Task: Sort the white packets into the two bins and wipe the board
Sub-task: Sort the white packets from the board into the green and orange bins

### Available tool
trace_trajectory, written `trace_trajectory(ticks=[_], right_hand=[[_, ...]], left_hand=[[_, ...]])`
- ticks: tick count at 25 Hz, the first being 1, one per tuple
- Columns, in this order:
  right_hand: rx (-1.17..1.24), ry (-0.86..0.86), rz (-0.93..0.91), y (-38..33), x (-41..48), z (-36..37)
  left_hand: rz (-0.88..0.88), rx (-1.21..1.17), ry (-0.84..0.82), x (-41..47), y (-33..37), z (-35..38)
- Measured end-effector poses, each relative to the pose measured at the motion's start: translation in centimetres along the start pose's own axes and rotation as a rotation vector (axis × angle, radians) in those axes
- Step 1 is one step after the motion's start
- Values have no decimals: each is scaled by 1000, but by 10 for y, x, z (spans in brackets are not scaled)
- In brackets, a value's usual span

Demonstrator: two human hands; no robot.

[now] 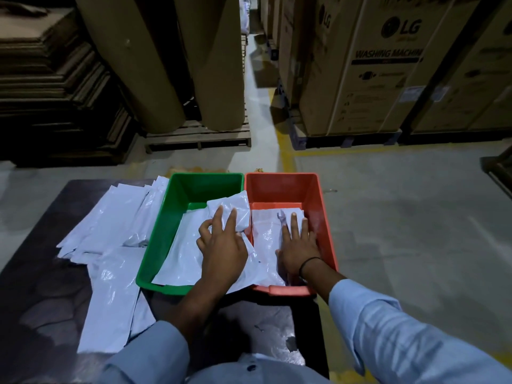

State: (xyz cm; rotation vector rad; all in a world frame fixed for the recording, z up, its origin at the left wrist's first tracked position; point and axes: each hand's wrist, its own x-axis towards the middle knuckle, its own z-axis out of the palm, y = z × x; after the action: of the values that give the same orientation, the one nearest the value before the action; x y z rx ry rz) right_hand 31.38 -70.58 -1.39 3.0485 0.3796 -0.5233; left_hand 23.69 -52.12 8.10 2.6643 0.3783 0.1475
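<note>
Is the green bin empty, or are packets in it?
Not empty. A white packet lies flat on the floor of the green bin; how many are stacked there, cannot tell.

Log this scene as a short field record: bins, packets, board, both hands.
green bin: left of the red one, white packets inside
red bin: right beside it, white packets inside
unsorted packets: spread on the board, left of the green bin
board: dark, bears bins and packets
left hand: fingers on a folded packet at the green bin's right edge
right hand: flat on the red bin's packets
</note>
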Motion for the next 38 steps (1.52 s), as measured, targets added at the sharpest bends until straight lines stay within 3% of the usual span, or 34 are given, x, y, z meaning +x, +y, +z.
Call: trace_trajectory(ticks=[7,10,16,19,26,31,38], right_hand=[[-11,-50,-12,4,5,2],[103,-14,-44,3,1,-14],[485,599,-41,33,-11,-75],[583,750,15,49,-18,-102],[598,720,31,58,-39,-93],[584,681,58,53,-44,-81],[508,627,48,52,-47,-73]], left_hand=[[30,29,-37,1,13,12],[53,49,-37,6,18,16],[176,133,-103,22,34,40],[216,182,-169,28,51,59],[159,310,-321,27,52,104],[222,461,-358,30,41,118],[249,436,-370,41,42,110]])
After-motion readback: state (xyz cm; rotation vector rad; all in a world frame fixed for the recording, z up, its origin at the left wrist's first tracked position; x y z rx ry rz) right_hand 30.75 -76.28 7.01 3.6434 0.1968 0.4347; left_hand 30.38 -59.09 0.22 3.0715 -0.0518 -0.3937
